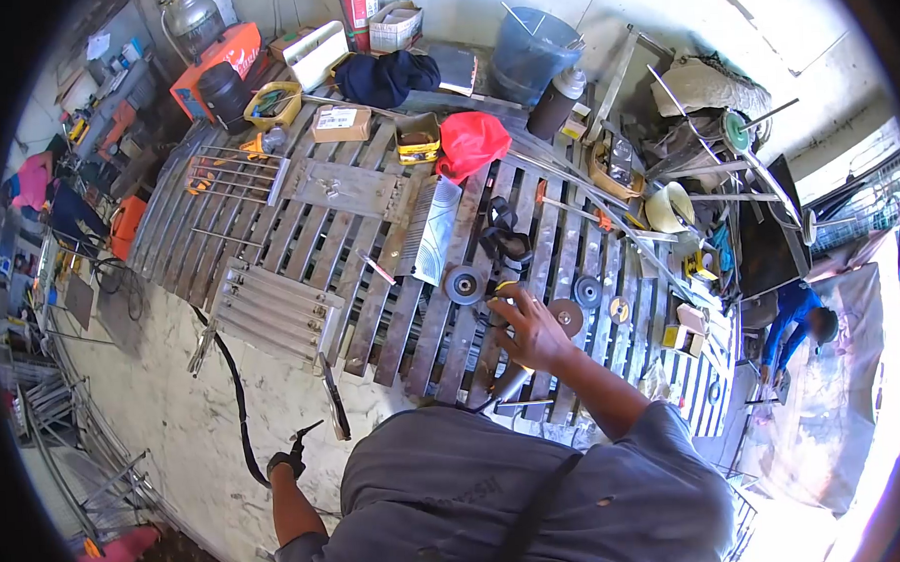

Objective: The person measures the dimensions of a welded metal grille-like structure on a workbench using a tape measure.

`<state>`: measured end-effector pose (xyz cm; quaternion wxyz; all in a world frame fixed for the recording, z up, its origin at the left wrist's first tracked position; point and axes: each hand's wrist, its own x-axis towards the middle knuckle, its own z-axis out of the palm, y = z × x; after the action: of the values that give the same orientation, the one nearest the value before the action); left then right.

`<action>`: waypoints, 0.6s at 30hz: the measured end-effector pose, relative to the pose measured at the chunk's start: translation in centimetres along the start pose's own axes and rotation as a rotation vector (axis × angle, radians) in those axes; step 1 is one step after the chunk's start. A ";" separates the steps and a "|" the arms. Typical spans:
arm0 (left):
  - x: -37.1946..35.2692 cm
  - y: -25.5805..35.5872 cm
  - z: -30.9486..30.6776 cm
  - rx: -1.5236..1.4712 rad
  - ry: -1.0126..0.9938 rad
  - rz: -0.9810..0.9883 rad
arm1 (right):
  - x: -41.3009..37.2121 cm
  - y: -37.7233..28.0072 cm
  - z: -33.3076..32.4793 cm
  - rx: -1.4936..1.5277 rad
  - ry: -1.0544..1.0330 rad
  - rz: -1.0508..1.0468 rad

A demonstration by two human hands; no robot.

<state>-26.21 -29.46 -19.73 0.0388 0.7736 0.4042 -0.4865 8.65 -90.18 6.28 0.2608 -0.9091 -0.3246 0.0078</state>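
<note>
My left hand (286,466), in a dark glove, is wrapped round a welding torch (299,440) below the slatted table's front edge; a black cable runs up from it. My bare right hand (528,328) reaches over the slatted metal table (373,333), its fingers curled at a small black and yellow object (508,289) that I cannot make out. Just left of these fingers lies a grinding disc (464,284). A brown disc (566,318) is partly behind the hand, with a grey disc (588,292) further right. An angle grinder seems to lie under the hand, partly hidden.
A welded metal frame (273,312) and pliers-like clamp (333,399) lie at the front left. Black straps (505,234), a red cloth (472,144) and a cardboard box (341,123) are further back. At the right, another person (796,323) bends down.
</note>
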 end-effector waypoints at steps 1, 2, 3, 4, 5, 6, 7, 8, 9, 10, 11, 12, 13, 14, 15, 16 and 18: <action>0.0 -0.4 -0.4 -0.001 -0.069 -0.018 | -0.3 -0.6 0.3 0.000 -0.001 -0.005; 0.0 -0.9 -0.9 0.001 -0.140 -0.036 | -0.5 -1.3 0.6 0.002 -0.004 -0.007; 1.4 -2.0 0.3 0.000 -0.067 -0.003 | -0.6 -2.3 1.0 -0.003 -0.005 -0.004; 1.7 -3.1 0.8 -0.029 -0.082 0.000 | -0.6 -3.2 1.4 -0.012 -0.025 -0.006; 2.2 -3.7 0.9 -0.060 -0.097 0.005 | -0.5 -4.2 1.7 -0.024 -0.045 -0.009; 2.8 -4.4 1.0 -0.093 -0.110 0.013 | -0.4 -5.2 2.1 -0.038 -0.062 -0.015; 3.1 -5.1 1.0 -0.107 -0.096 0.038 | -0.3 -6.4 2.7 -0.069 -0.067 -0.038; 3.4 -6.0 1.1 -0.127 -0.100 0.038 | -0.1 -7.7 3.3 -0.074 -0.086 -0.033; 4.2 -6.7 1.4 -0.176 -0.117 0.038 | 0.2 -9.2 3.9 -0.076 -0.105 -0.030; 4.8 -7.7 1.4 -0.225 -0.134 0.037 | 0.4 -10.8 4.8 -0.078 -0.124 -0.027; 5.3 -8.8 1.9 -0.338 -0.139 0.003 | 0.7 -12.0 6.2 -0.085 -0.102 -0.069; 6.2 -10.1 2.0 -0.302 -0.120 0.040 | 0.9 -13.7 7.2 -0.099 -0.102 -0.064; 7.7 -11.6 2.5 -0.354 -0.123 0.062 | 1.2 -15.6 8.3 -0.109 -0.104 -0.061; 9.2 -13.5 3.1 -0.406 -0.127 0.078 | 1.5 -17.8 9.6 -0.113 -0.109 -0.060; 11.2 -15.2 3.5 -0.459 -0.162 0.081 | 1.7 -19.9 11.0 -0.105 -0.114 -0.047; 12.5 -17.6 3.7 -0.519 -0.202 0.072 | 2.1 -22.4 12.3 -0.123 -0.120 -0.026; 13.2 -21.8 3.2 -0.745 -0.185 0.104 | 2.4 -27.6 14.7 -0.125 -0.096 -0.037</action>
<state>-40.35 -8.50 -24.52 0.3781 0.6789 0.5081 -0.3714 -8.32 -63.86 7.18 0.1879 -0.9160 -0.3534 0.0265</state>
